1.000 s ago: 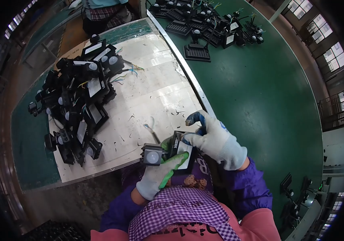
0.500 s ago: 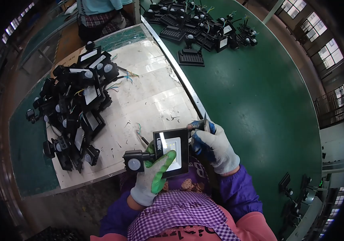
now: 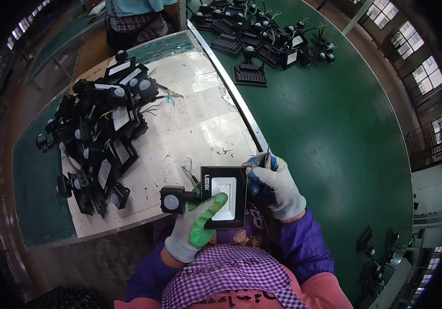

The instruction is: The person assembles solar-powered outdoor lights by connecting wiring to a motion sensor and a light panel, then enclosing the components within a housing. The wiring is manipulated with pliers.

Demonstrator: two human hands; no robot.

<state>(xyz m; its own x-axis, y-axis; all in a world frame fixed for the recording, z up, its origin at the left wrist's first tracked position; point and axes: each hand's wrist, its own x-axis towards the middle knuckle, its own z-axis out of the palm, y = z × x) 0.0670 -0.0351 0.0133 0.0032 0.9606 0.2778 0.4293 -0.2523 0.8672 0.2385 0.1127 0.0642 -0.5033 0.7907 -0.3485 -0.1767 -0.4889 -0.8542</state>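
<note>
A black square LED floodlight (image 3: 225, 184) with a motion sensor (image 3: 172, 200) on its side is in front of my body, its glass face toward me. My left hand (image 3: 192, 226), in a white glove with green coating, is closed around it, thumb across the glass. Wires (image 3: 189, 169) stick out beyond its far edge. My right hand (image 3: 278, 186), in a white and blue glove, is closed beside the floodlight's right edge. A thin, dark, pointed blade-like tool (image 3: 268, 156) pokes up from its fingers; the rest of it is hidden.
More sensor floodlights lie in a heap (image 3: 102, 129) on the white-topped table (image 3: 185, 118) to the left. Another group (image 3: 252, 31) sits at the far end of the green table (image 3: 329, 134). A metal edge strip (image 3: 226, 82) runs between the surfaces. Another person (image 3: 138, 20) stands beyond.
The floodlight has tilted slightly, so the glare on its glass is gone and its lettering shows clearly. My right hand stays at its right edge. The whole view has shifted slightly.
</note>
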